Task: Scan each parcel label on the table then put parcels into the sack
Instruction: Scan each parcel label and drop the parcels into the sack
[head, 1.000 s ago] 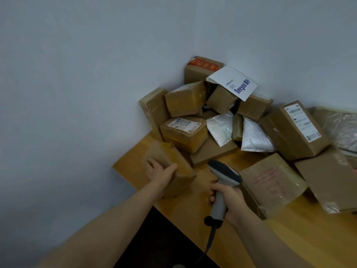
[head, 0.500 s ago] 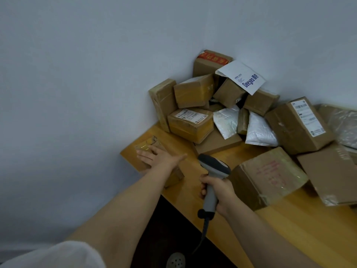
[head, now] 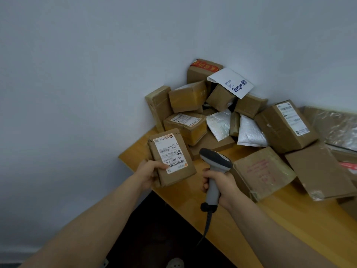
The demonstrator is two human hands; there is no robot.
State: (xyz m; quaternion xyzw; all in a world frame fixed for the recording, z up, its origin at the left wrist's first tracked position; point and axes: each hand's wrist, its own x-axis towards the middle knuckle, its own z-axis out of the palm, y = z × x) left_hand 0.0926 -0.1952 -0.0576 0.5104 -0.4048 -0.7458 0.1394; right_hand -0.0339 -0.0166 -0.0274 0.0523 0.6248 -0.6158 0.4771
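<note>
My left hand (head: 149, 173) grips a small brown cardboard parcel (head: 180, 176) by its lower left edge and holds it above the table's left corner. Its white shipping label (head: 170, 152) with a barcode faces up toward me. My right hand (head: 222, 185) holds the handle of a grey barcode scanner (head: 215, 161). The scanner's dark head sits just right of the parcel, and its cable hangs down off the table edge. No sack is in view.
A heap of brown boxes (head: 185, 97), white padded mailers (head: 249, 132) and a white envelope (head: 231, 84) fills the wall corner on the wooden table (head: 301, 219). Larger flat parcels (head: 260, 173) lie right of the scanner. Dark floor shows below the table edge.
My left hand turned the small parcel over and lifted it, so the label now faces up. My right hand with the scanner stayed close beside it.
</note>
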